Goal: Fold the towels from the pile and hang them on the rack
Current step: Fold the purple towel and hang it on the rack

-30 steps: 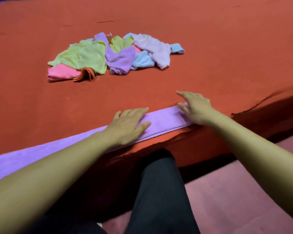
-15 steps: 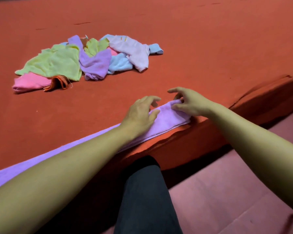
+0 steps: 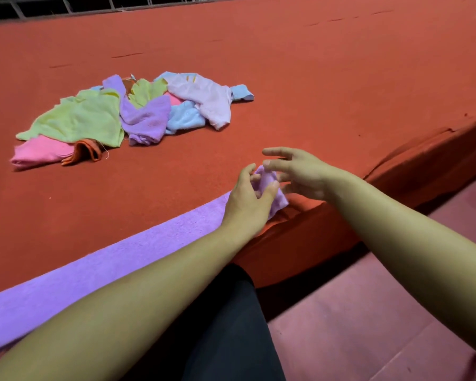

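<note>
A long purple towel, folded into a narrow strip, lies along the near edge of the red table. My left hand grips the strip's right end and has it lifted and bunched off the surface. My right hand hovers just right of that end with its fingers spread, fingertips close to the cloth. The pile of towels in yellow-green, purple, pink, pale blue, pale pink and orange sits further back on the left. No rack is in view.
The table's padded edge runs diagonally to the right, with a dark pink floor below it. My dark trouser leg is beneath the arms. A dark railing lines the far top edge.
My left hand slid right along the strip to its end, closed on it and raised it. My right hand came off the towel and opened beside it. The view shifted.
</note>
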A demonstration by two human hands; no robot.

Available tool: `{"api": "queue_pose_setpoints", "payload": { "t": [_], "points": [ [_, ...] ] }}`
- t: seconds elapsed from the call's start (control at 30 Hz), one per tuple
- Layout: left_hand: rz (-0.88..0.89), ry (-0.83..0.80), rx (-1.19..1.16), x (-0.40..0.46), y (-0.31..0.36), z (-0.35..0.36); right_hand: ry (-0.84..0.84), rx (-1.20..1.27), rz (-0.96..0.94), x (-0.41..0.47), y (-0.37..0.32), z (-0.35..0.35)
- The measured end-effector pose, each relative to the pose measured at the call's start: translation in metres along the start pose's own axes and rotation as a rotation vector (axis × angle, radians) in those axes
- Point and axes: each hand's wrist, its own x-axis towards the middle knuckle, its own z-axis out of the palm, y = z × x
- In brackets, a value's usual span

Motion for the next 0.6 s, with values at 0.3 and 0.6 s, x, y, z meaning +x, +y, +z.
{"api": "queue_pose_setpoints", "payload": {
  "t": [0.3,0.6],
  "points": [
    [0.0,0.11,-0.061,-0.006,-0.002,-0.029,-0.178,0.067,-0.149,-0.003,-0.008,0.016],
    [0.047,0.096,-0.123,-0.017,-0.01,-0.063,-0.173,-0.228,-0.34,0.005,-0.022,0.046]
  ]
}}
